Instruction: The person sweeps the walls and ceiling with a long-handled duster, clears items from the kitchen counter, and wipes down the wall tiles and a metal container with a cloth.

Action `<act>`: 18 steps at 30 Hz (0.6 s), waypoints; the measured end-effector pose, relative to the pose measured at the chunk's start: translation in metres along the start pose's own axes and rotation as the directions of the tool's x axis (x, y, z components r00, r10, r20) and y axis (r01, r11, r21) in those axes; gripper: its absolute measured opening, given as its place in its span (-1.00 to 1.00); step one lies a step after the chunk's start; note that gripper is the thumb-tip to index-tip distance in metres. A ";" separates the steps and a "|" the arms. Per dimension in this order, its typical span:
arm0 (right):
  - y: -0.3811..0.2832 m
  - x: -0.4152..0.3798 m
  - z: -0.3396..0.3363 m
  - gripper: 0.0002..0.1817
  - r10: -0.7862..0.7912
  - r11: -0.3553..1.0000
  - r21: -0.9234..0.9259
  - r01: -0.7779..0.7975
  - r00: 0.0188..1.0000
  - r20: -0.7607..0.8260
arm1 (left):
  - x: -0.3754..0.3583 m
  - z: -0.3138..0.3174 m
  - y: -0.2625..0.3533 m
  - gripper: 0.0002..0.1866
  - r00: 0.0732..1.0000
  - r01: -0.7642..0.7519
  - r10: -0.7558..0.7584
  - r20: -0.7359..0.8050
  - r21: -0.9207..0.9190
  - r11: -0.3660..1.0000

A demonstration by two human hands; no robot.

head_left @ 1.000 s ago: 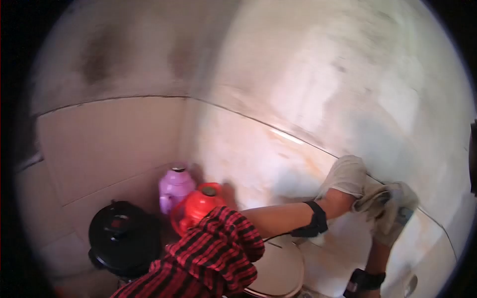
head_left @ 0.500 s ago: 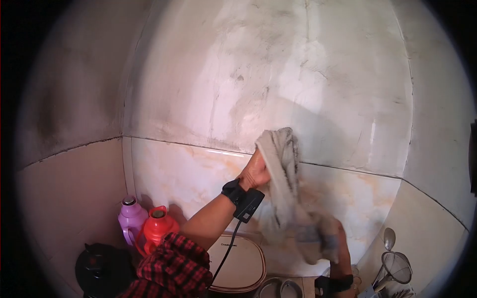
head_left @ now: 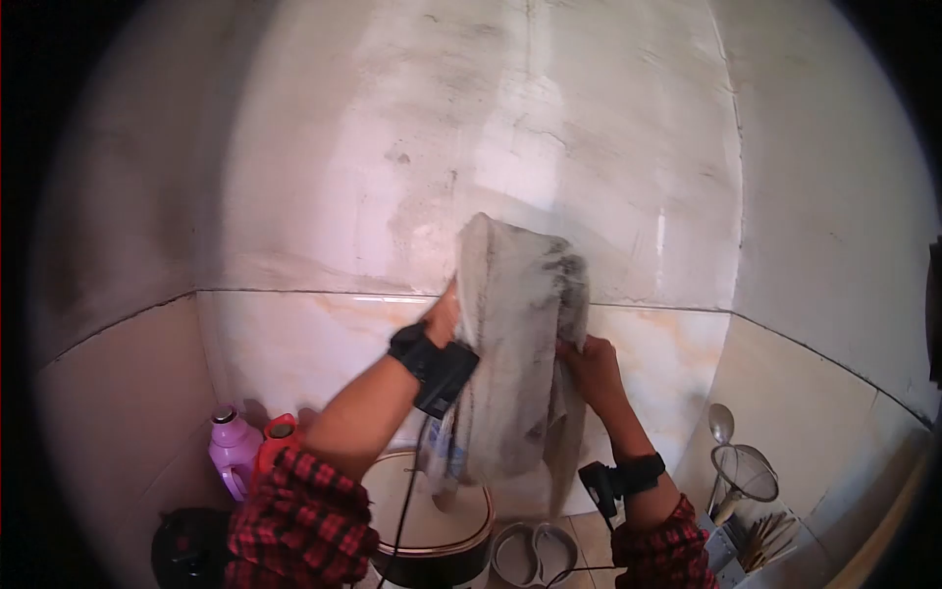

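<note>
A grey-white cloth [head_left: 515,334], stained dark along its upper right, hangs spread out in front of the tiled wall. My left hand [head_left: 444,316] holds its left side, with most of the fingers hidden behind the fabric. At the right edge, my right hand [head_left: 592,368] is closed on the cloth, with thumb and fingers pinching it. The lower part of the cloth is a little blurred and hangs in front of a round cooker-like appliance [head_left: 481,510] with a pale lid.
A purple thermos flask [head_left: 234,447] and a red one [head_left: 278,437] stand at the left, near a black lidded item [head_left: 191,550]. Right of the appliance is a divided metal dish [head_left: 535,552]. A strainer [head_left: 746,473], a ladle [head_left: 721,424] and chopsticks [head_left: 768,540] stand in the right corner.
My right hand has risen from the lower right to the cloth's right edge. The bunched cloth is now spread wide between both hands. The view has shifted to the right.
</note>
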State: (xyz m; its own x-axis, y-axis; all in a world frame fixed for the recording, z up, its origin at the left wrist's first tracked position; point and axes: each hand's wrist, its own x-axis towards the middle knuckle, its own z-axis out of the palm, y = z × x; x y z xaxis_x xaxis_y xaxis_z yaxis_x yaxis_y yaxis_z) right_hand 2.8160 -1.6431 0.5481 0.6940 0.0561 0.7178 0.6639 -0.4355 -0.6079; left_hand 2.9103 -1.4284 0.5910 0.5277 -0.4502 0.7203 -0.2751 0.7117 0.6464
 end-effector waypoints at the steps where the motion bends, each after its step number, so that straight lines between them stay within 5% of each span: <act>1: -0.006 0.000 -0.009 -0.72 -0.003 0.984 -0.179 0.002 1.000 -0.006 | -0.010 0.002 0.007 -0.48 0.990 -0.138 0.139 0.010 0.221 0.965; 2: -0.003 0.000 -0.020 -0.73 -0.107 0.973 -0.214 0.091 0.992 -0.065 | -0.017 -0.021 0.031 -0.52 0.974 -0.222 0.133 0.183 0.667 0.711; 4: 0.012 0.001 -0.052 -0.75 -0.289 0.790 -0.592 0.162 0.949 -0.125 | -0.032 0.007 0.059 -0.56 0.916 -0.399 0.202 0.347 0.723 0.564; 5: 0.017 0.003 -0.067 -0.75 -0.378 0.639 -0.750 0.172 0.919 -0.112 | -0.030 0.021 0.071 -0.61 0.996 -0.045 -0.005 0.084 0.584 0.811; 6: 0.020 0.007 -0.079 -0.76 -0.367 0.633 -0.756 0.169 0.925 -0.100 | -0.022 0.027 0.081 -0.61 0.937 0.299 -0.299 0.181 0.029 0.954; 7: 0.020 0.012 -0.087 -0.76 -0.359 0.627 -0.759 0.172 0.929 -0.087 | -0.023 0.026 0.082 -0.57 0.950 0.313 -0.301 -0.086 0.226 0.922; 8: 0.018 0.017 -0.094 -0.76 -0.354 0.623 -0.761 0.180 0.933 -0.069 | -0.021 0.033 0.080 -0.59 0.946 0.321 -0.295 -0.133 0.271 0.907; 10: -0.012 0.024 -0.093 -0.76 0.087 0.948 -0.280 -0.148 0.972 -0.218 | -0.019 0.048 0.077 -0.62 0.933 0.336 -0.262 -0.246 0.341 0.878; 11: -0.026 0.026 -0.090 -0.76 0.313 0.949 0.015 -0.316 0.929 -0.196 | -0.017 0.059 0.074 -0.65 0.922 0.343 -0.235 -0.308 0.367 0.864; 13: -0.040 0.028 -0.081 -0.76 0.207 0.881 0.464 -0.092 0.957 -0.204 | -0.009 0.060 0.067 -0.68 0.899 0.397 -0.233 -0.371 0.464 0.792; 15: -0.057 0.034 -0.073 -0.77 0.110 0.814 0.579 0.038 0.970 -0.218 | 0.003 0.035 0.064 -0.69 0.881 0.465 -0.277 -0.383 0.598 0.653; 18: -0.066 0.051 -0.063 -0.75 -0.007 0.819 0.559 0.132 0.976 -0.219 | 0.008 0.016 0.031 -0.67 0.877 0.428 -0.285 -0.388 0.359 0.829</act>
State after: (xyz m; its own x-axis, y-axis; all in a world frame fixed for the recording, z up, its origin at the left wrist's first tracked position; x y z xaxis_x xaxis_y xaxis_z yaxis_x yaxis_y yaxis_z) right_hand 2.7896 -1.6683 0.6466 0.6112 -0.1389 0.7792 0.7906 0.1533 -0.5929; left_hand 2.8934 -1.4189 0.6207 0.8529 -0.3877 0.3497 -0.2909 0.2034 0.9349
